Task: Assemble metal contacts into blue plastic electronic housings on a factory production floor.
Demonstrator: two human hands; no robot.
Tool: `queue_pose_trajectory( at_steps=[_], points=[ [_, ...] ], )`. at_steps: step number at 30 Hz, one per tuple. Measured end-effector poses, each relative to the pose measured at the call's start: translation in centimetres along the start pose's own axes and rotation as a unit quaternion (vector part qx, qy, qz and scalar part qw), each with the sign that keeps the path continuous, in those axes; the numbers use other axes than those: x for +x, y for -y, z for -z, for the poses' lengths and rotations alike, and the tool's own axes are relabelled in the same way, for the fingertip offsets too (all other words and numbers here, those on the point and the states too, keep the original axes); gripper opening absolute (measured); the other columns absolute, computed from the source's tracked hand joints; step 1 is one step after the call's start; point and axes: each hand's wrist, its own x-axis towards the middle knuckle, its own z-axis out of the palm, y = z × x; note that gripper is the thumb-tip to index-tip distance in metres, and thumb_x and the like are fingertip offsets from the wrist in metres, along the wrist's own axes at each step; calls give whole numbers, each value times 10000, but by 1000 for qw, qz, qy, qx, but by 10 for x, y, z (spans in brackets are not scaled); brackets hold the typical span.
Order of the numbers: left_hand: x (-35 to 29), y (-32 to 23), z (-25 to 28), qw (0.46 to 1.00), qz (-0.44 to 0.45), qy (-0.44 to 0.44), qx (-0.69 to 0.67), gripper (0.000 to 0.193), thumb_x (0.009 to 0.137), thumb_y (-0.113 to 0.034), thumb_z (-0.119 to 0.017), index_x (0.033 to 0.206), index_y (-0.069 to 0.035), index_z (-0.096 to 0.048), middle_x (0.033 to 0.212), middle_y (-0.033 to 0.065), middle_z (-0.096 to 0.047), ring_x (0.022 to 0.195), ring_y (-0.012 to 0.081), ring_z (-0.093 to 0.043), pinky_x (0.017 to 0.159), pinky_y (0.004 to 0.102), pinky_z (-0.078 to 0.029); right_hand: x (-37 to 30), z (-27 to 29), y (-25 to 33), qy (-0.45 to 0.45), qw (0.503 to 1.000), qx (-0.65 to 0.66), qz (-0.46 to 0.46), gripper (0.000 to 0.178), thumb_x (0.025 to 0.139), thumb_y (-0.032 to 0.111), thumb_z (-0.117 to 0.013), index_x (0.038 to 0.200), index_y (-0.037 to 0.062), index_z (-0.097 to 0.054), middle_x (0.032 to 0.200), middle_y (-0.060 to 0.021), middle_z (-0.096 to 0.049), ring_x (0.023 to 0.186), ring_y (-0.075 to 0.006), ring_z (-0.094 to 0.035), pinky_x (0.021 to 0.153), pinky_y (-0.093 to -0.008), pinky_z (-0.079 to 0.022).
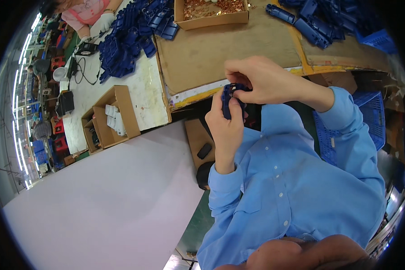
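My left hand (225, 130) is closed around a dark blue plastic housing (226, 105), held up off the table's near edge, in front of my chest. The thumb lies along the part's face. From the right, my right hand (265, 81) reaches over it, with thumb and fingers pinched together at the housing's upper end. A small coppery glint shows there, but the fingers hide what they pinch. Beyond my hands stands a cardboard box (211, 24) of small copper-coloured pieces. Similar blue housings are heaped at the far left (126, 42) and far right (312, 33).
A divided cardboard box (129, 112) with white packets stands on the left table. A white board (103, 198) spreads across the lower left. Blue crates (369, 112) are at my right. At the far left, a co-worker's gloved hand (104, 21) is beside the heap.
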Motion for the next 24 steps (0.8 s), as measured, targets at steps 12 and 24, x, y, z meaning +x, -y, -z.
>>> queue_pose_trajectory(
  at_steps=[12,24],
  points=[
    [5,-2,16,969,-70,35,235,275,930,-148,-571,1167,-10,-581,817,206,-664,704,382,-655,619,410,-510,5,3,-4,-26,999,-43,-2,207,725,105,-645,859,43,-500,731,-133,-572,719,-336,-571,615,-429,-434],
    [108,21,130,973,-17,-181,145,238,941,-188,-640,1081,3,-615,733,-11,-591,565,27,-481,476,200,-354,-18,43,-120,-303,917,-256,-33,283,810,142,-691,1039,37,-563,1044,-134,-562,1033,-320,-542,870,-404,-448]
  ],
)
